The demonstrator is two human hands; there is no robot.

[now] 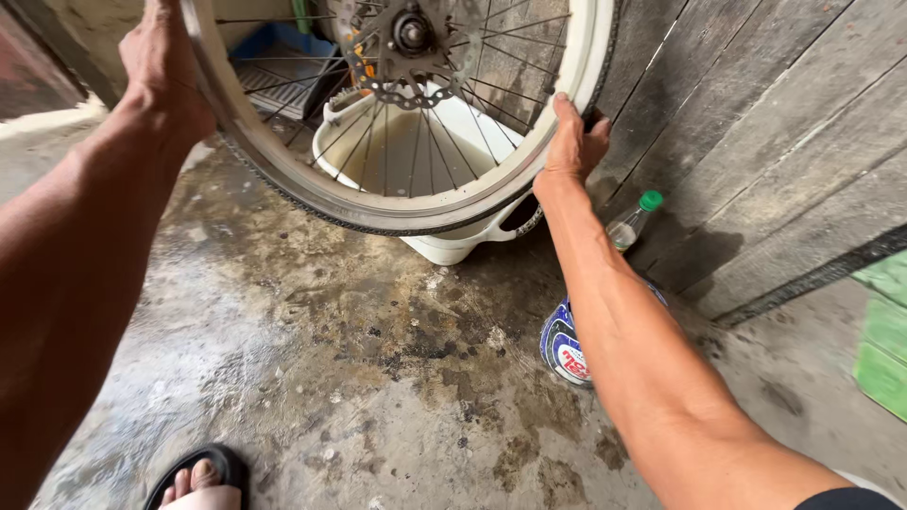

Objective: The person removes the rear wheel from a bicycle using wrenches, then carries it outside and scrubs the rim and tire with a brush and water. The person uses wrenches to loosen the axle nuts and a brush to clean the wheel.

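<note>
A bicycle wheel (397, 203) with a silver rim, thin spokes and a black tyre is held upright in front of me. Its hub carries a disc rotor (408, 42) at the top of the view. My left hand (162, 66) grips the rim on the left side. On the right, my right hand (573, 142) clasps the rim and tyre. Behind the lower part of the wheel stands a white plastic tub (453, 247) with murky water in it.
The floor is wet, stained concrete (378, 378). A wooden plank wall (784, 132) rises on the right, with a clear bottle with a green cap (635, 219) leaning at its foot. A blue and white pouch (564, 348) lies below my right forearm. My sandalled foot (200, 480) shows at the bottom.
</note>
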